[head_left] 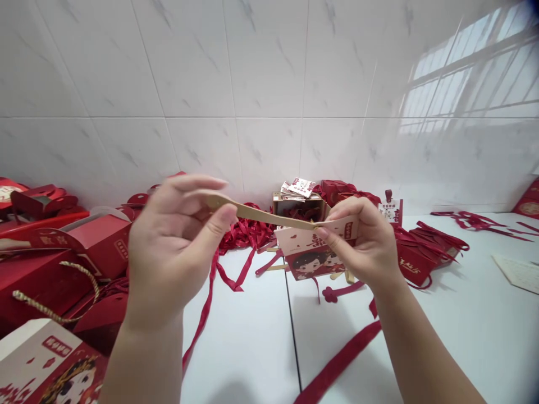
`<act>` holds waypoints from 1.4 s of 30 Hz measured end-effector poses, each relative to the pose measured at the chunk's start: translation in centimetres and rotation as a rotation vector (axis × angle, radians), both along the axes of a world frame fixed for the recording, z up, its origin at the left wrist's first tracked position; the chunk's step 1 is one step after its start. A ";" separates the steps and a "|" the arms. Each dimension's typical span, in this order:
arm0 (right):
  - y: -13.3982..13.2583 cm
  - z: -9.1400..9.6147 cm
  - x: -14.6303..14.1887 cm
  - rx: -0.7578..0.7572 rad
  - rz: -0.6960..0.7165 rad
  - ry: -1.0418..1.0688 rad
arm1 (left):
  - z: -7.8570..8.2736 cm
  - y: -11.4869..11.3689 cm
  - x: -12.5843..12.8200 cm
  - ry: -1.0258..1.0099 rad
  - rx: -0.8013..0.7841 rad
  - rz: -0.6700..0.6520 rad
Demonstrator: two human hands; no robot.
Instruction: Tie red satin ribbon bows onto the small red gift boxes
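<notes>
Between my hands stretches a flat tan strap (pixel 265 215). My left hand (pixel 185 224) pinches its left end between thumb and fingers. At the strap's right end, my right hand (pixel 357 238) grips the top edge of a small white and red gift box (pixel 309 264) printed with cartoon figures. The box hangs tilted above the white table. My right fingers cover part of its upper right side and hide how the strap meets it.
Red gift boxes (pixel 101 241) crowd the left side. At the back, printed cards (pixel 301 188) lie on an open box beside heaped red ribbon (pixel 246 227). Red bags (pixel 415 261) sit at the right. A wide ribbon (pixel 343 362) crosses the front of the white table (pixel 252 336).
</notes>
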State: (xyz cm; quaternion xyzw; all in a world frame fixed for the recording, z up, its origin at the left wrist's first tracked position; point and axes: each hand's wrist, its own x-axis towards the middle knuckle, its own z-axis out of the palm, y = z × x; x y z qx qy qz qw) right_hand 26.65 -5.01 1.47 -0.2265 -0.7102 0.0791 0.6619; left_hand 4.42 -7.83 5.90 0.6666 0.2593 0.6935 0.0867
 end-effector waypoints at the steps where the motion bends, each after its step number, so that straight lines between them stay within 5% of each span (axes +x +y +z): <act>1: -0.1 0.0 -0.2 0.005 0.028 -0.034 | 0.0 0.2 0.2 -0.102 0.043 -0.055; 6: -0.5 -0.1 -0.9 0.037 0.132 -0.129 | -0.3 1.0 1.0 -0.251 0.076 -0.211; 14: -0.9 0.0 -0.7 0.088 0.135 -0.105 | -1.4 0.8 1.6 0.017 -0.178 -0.248; 20: -1.4 0.4 -0.7 0.169 0.133 -0.120 | -1.6 0.5 2.4 0.267 -0.132 -0.173; 33: -2.1 0.7 -0.9 0.283 0.060 -0.164 | -1.3 -0.4 2.6 0.331 -0.268 -0.250; 42: -2.1 0.7 -0.7 0.259 0.095 -0.108 | -1.2 -0.6 2.1 0.370 -0.205 -0.398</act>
